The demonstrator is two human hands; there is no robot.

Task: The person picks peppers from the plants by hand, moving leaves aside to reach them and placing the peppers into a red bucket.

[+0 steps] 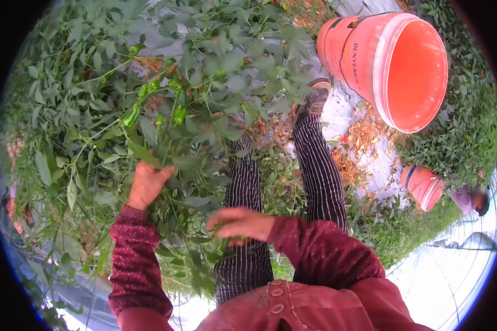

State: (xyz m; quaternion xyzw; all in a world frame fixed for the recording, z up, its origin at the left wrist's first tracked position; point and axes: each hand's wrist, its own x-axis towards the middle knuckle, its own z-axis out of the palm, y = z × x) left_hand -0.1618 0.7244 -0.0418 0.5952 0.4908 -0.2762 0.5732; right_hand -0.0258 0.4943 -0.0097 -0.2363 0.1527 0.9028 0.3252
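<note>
Pepper plants with broad green leaves spread in front of me, and several small green peppers (131, 116) hang among them. My left hand (147, 183) is closed around a leafy pepper branch (143, 151), its fingertips partly hidden by leaves. Low over my leg, my right hand (244, 224) is slightly blurred, with its fingers curled inward. A bit of green shows between those fingers, but I cannot tell what it is. More foliage lies between the two hands.
A large orange-red bucket (352, 52) lies tilted at the upper right, its mouth facing me. Farther right are a smaller bucket (422, 186) and another person (469, 199). Dry leaves (364, 129) litter the pale ground sheet (334, 118) beside my foot (316, 99).
</note>
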